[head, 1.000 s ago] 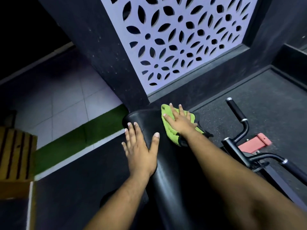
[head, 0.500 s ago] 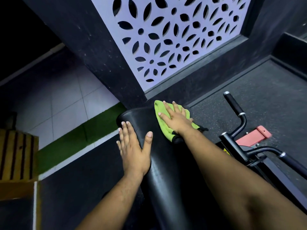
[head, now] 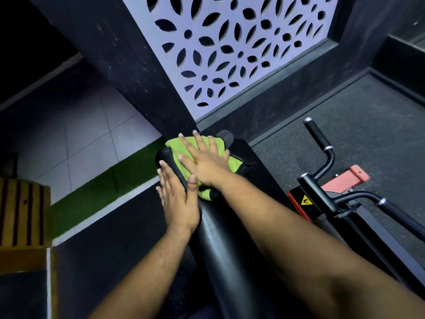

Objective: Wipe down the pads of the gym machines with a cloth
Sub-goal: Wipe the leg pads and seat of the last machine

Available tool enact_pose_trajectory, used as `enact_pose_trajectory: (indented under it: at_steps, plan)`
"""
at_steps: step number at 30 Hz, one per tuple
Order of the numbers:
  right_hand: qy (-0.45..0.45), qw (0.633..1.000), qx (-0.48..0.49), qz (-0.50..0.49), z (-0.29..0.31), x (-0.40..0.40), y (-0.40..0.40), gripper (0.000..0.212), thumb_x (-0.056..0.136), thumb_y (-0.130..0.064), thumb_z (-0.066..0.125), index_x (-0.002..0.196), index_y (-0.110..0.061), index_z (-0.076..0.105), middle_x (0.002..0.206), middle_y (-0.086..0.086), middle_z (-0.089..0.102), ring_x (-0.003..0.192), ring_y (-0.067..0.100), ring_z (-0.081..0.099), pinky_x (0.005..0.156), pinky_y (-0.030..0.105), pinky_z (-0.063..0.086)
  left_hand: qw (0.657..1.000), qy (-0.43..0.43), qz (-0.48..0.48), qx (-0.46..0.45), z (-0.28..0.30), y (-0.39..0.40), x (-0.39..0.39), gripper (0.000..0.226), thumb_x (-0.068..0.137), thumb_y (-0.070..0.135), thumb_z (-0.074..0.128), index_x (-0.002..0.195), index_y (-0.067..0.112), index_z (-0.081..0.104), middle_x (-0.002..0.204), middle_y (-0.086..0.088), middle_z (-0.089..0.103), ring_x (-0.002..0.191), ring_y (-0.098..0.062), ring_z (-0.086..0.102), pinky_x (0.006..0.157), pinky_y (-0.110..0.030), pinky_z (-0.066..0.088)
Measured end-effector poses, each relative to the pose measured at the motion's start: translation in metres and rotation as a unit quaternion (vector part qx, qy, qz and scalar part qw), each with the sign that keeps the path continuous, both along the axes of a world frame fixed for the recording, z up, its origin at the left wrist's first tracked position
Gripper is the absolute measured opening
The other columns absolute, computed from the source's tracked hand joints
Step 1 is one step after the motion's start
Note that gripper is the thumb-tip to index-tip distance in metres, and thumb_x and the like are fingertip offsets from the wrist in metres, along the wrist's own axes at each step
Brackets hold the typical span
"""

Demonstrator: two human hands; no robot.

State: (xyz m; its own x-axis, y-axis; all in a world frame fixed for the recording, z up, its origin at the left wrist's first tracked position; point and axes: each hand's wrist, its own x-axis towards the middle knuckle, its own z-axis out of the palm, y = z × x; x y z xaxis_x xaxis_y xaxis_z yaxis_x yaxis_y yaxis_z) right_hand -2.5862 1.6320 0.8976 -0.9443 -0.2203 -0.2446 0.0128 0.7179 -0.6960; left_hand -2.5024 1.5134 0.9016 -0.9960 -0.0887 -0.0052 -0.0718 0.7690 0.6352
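From the head camera, your right hand [head: 204,163] presses the green cloth [head: 181,149] on the far end of the black pad [head: 220,231] with flat fingers; your left hand [head: 178,199] lies open on the pad's left side. The cloth hangs over the rounded end, so it may slide off.

green cloth [head: 181,148] spread flat atop black pad [head: 220,231].

The scene is dimly lit, with a cool violet cast. Most light is given by the patterned screen [head: 232,49] — pale and evenly bright. A soft sheen is seen along the black pad [head: 220,238]. The upper left corner is lost in shadow. Straight lines are bent toward the edges by the wide lens — slight blur throughout.
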Motion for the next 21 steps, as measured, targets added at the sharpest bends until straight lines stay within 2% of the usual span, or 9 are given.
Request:
enact_pose_trajectory:
  at_steps: [3,5,7,10,13,16,18,21]
  plan:
    - [0.060,0.996,0.006,0.070,-0.010,0.067,0.029,0.061,0.101,-0.064,0.034,0.153,-0.063,0.002,0.168,-0.022,-0.016,0.157,0.021,-0.012,0.115,0.072,0.011,1.000,0.005,-0.008,0.010,0.001,0.000,0.001,0.107,0.082,0.092,0.005,0.161,0.023,-0.016,0.171,0.003,-0.010,0.154,-0.003,-0.016,0.128,-0.047,-0.004]
    - [0.051,0.996,-0.010,0.069,-0.020,0.102,0.047,0.062,0.099,-0.067,0.038,0.152,-0.064,0.006,0.167,-0.026,-0.016,0.156,0.015,-0.013,0.114,0.069,0.011,1.000,0.005,-0.018,-0.007,0.000,0.001,0.001,0.105,0.083,0.090,0.005,0.162,0.024,-0.013,0.171,0.006,-0.013,0.155,-0.004,-0.017,0.129,-0.045,-0.004]
    - [0.029,0.999,-0.007,0.042,-0.028,0.085,0.051,0.061,0.098,-0.069,0.039,0.149,-0.069,0.004,0.167,-0.027,-0.014,0.156,0.013,-0.012,0.114,0.071,0.008,0.999,0.001,-0.024,-0.034,0.000,0.000,-0.003,0.102,0.084,0.090,0.007,0.163,0.027,-0.007,0.170,0.010,-0.015,0.155,-0.005,-0.019,0.129,-0.044,-0.004]
    - [-0.012,1.000,-0.006,-0.010,-0.035,0.012,0.045,0.059,0.098,-0.072,0.034,0.147,-0.072,0.002,0.168,-0.024,-0.009,0.157,0.016,-0.009,0.113,0.078,0.005,0.998,-0.012,-0.025,-0.058,0.001,0.000,-0.005,0.103,0.082,0.093,0.008,0.164,0.031,-0.001,0.170,0.012,-0.015,0.155,-0.005,-0.020,0.129,-0.043,-0.004]
    - [-0.035,0.998,-0.012,-0.051,-0.035,-0.022,0.039,0.059,0.096,-0.075,0.030,0.149,-0.069,0.004,0.169,-0.021,-0.007,0.157,0.019,-0.006,0.112,0.078,0.009,0.998,-0.018,-0.021,-0.062,0.003,0.002,-0.004,0.106,0.081,0.094,0.009,0.164,0.029,0.001,0.170,0.012,-0.014,0.155,-0.006,-0.020,0.129,-0.045,-0.002]
    - [-0.026,1.000,-0.005,-0.009,-0.036,0.030,0.049,0.065,0.096,-0.075,0.032,0.151,-0.066,-0.002,0.168,-0.021,-0.015,0.157,0.015,-0.014,0.117,0.072,0.008,0.998,-0.021,-0.022,-0.060,0.006,0.002,-0.002,0.108,0.079,0.095,0.008,0.164,0.029,0.002,0.170,0.013,-0.014,0.154,-0.005,-0.020,0.129,-0.045,-0.002]
    - [-0.022,1.000,-0.003,0.013,-0.044,0.081,0.068,0.065,0.095,-0.076,0.034,0.147,-0.070,-0.004,0.167,-0.025,-0.015,0.156,0.010,-0.015,0.116,0.067,0.007,0.998,-0.021,-0.022,-0.056,0.005,0.003,-0.002,0.106,0.080,0.095,0.010,0.164,0.029,0.003,0.170,0.015,-0.014,0.154,-0.003,-0.020,0.129,-0.045,-0.002]
    - [-0.047,0.999,0.000,-0.017,-0.062,0.094,0.089,0.059,0.095,-0.076,0.035,0.139,-0.079,-0.003,0.166,-0.030,-0.012,0.155,0.006,-0.012,0.116,0.069,0.006,0.998,-0.021,-0.019,-0.054,0.003,0.002,-0.004,0.104,0.082,0.093,0.014,0.164,0.030,0.004,0.170,0.015,-0.013,0.154,-0.003,-0.020,0.129,-0.048,0.001]
